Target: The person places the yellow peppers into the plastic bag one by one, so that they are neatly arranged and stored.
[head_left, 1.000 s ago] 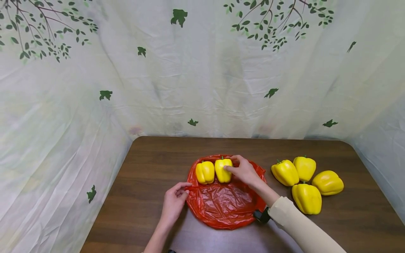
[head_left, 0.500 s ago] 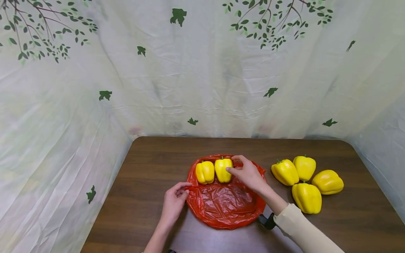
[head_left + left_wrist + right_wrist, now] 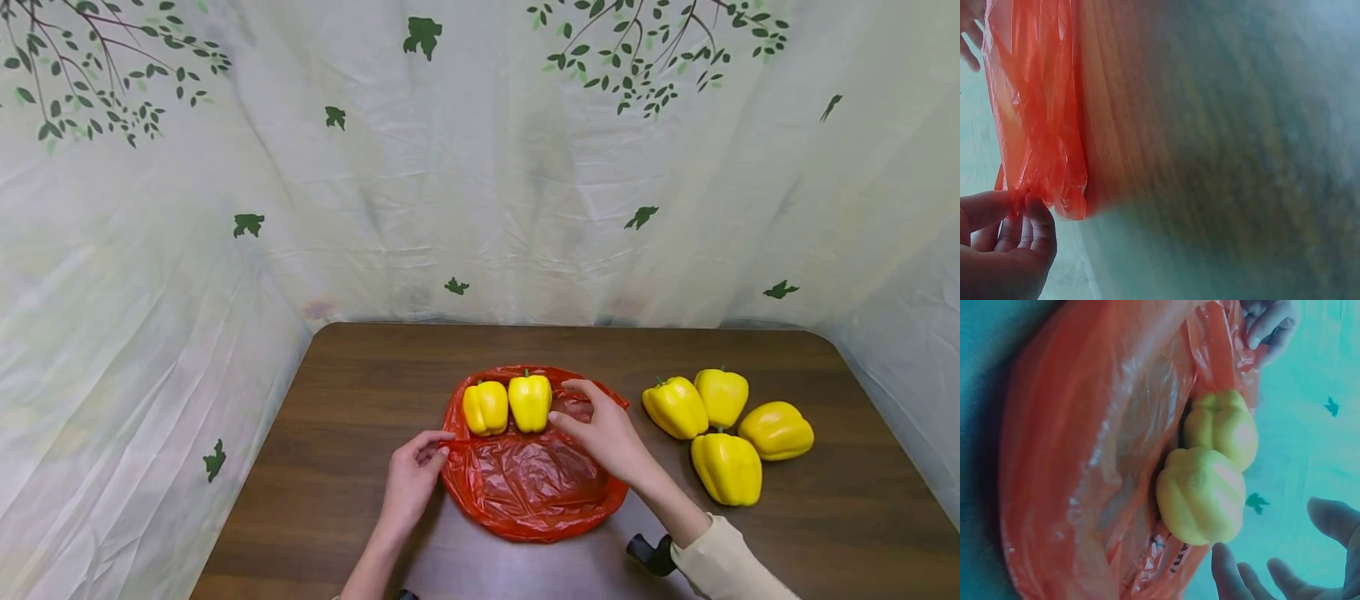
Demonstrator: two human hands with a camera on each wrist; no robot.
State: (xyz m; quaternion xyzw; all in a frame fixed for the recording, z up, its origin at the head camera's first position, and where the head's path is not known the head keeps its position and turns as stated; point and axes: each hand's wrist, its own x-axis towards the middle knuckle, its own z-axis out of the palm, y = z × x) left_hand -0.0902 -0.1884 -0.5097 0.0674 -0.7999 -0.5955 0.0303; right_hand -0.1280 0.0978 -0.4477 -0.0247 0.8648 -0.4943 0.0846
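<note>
position of parts: two glossy yellow bell peppers, the left-hand pepper (image 3: 485, 408) and the right-hand pepper (image 3: 529, 402), sit side by side at the far edge inside a crinkled, thin red plastic bag (image 3: 540, 475), its mouth spread in a rough round on the dark brown wood-grain table (image 3: 360, 375). four more blocky yellow bell peppers (image 3: 726, 471) lie grouped on the table, apart from the bag on its right.

hand state: the left hand (image 3: 415, 475) pinches the bag's left rim between thumb and fingers. the right hand (image 3: 611, 433) has its fingers spread and grips nothing; its fingertips are just beside the right-hand pepper, and contact cannot be confirmed.

caution: the left pinch appears to be the main restraint on the rim. if it slackens, the limp film may fold inward and narrow the mouth. if it pulls too hard, the film may tear or drag both bagged peppers out of line. a knock from the right fingertips could roll the right-hand pepper into its neighbour. the right sleeve (image 3: 731, 558) or black wrist device (image 3: 651, 554) may catch the near rim
</note>
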